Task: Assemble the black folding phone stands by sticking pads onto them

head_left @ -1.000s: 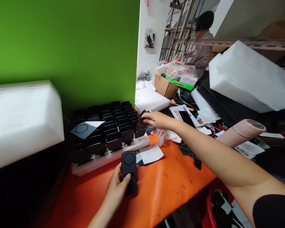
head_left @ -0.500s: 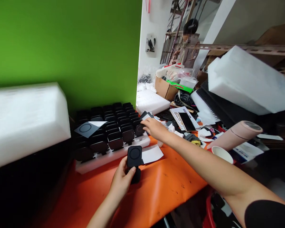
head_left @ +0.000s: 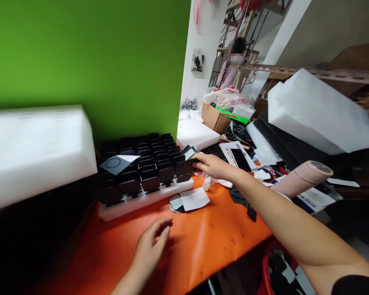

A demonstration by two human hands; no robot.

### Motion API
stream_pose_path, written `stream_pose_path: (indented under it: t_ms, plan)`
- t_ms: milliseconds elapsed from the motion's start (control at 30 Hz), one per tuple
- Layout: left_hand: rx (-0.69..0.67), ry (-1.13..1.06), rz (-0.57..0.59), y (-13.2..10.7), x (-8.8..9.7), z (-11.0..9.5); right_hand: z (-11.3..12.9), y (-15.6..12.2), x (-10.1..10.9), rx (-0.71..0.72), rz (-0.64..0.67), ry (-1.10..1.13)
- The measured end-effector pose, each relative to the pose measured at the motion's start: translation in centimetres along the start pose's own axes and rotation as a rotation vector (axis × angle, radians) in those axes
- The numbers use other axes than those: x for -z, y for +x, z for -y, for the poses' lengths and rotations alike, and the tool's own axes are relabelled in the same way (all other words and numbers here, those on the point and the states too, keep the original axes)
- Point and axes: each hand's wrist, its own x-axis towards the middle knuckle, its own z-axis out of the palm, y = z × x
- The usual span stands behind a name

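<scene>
My left hand (head_left: pixel 152 243) hovers over the front of the orange table, holding nothing, its thumb and curled fingers apart. At the right front corner of the white foam tray (head_left: pixel 141 208), my right hand (head_left: pixel 210 166) pinches the edge of a black folding wireless charger (head_left: pixel 185 167). Rows of similar black chargers (head_left: pixel 150 184) stand upright in that tray. Across them lies a grey sheet with a ring print (head_left: pixel 117 164). In front of the tray, a white paper (head_left: pixel 195 199) and small grey pieces (head_left: pixel 176 203) rest on the table.
A white foam block (head_left: pixel 39 151) stands at the left. To the right are a pink flask (head_left: pixel 304 180), a phone (head_left: pixel 241 159), a dark cloth (head_left: pixel 244 200) and a large foam block (head_left: pixel 320 110). A red bin (head_left: pixel 266 266) is below the table edge. Another person (head_left: pixel 230 69) is in the background.
The charger that was in my left hand is gone from it, and that hand is now empty. My right hand now grips a charger at the tray's right front corner.
</scene>
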Motion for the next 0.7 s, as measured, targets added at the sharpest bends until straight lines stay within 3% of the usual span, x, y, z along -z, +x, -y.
stream_pose_path:
  t_ms: [100, 200, 433, 567, 700]
  plan:
    - [0.001, 0.086, 0.033, -3.2, 1.9, 0.7, -0.1, 1.7, -0.4, 0.011, 0.067, -0.102]
    - [0.022, 0.143, -0.033, -6.1, 3.9, 1.2, -0.4, 2.7, -1.4, 0.012, 0.116, -0.138]
    - [0.123, 0.266, -0.086, -10.2, 6.9, 2.1, -2.9, 3.0, -4.9, -0.081, 0.110, -0.124]
    - [0.119, 0.340, 0.025, -12.7, 6.6, 2.3, -2.4, 0.8, -6.3, -0.135, -0.082, -0.217]
    - [0.127, 0.290, 0.233, -14.7, 3.8, 3.0, 0.6, -4.0, -7.8, -0.067, -0.391, -0.237]
